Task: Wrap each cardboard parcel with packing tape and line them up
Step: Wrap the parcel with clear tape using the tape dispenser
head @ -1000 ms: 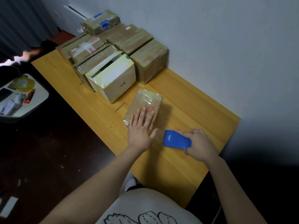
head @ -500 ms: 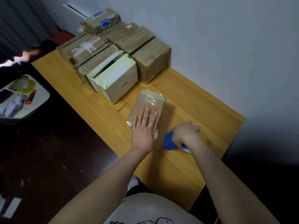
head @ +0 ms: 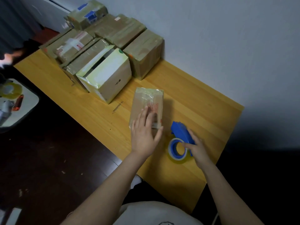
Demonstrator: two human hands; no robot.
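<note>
Head view: my left hand (head: 144, 138) lies flat on the small taped cardboard parcel (head: 146, 101), my right hand (head: 198, 148) grips the blue tape dispenser (head: 180, 130); I'd say lining-up remains.

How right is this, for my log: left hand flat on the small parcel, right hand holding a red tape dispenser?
Not quite: the head view shows a blue tape dispenser, not red. Left hand flat on the small parcel, right hand holding the dispenser: correct.
</note>
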